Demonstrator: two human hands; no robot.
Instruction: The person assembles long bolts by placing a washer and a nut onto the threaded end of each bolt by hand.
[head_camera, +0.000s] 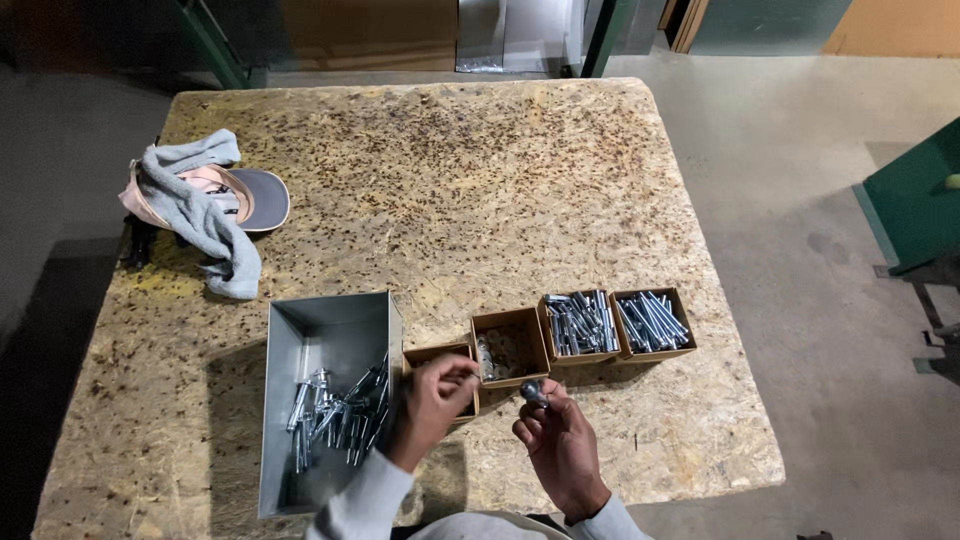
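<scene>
My right hand (558, 440) hovers over the table's near edge and pinches a small dark metal fastener (533, 392) at its fingertips. My left hand (435, 400) is curled over the leftmost small cardboard box (440, 353), fingers closed as if on a small part that I cannot make out. Left of it a grey metal bin (330, 330) holds several silver bolts (340, 412). Three more cardboard boxes run to the right: one (510, 345) with a few small parts, and two (580, 324) (652, 322) filled with long silver bolts.
The work surface is a chipboard tabletop (450, 180). A cap (240, 197) with a grey cloth (205, 215) draped over it lies at the far left. Concrete floor surrounds the table, and a green metal object (915, 200) stands at the right.
</scene>
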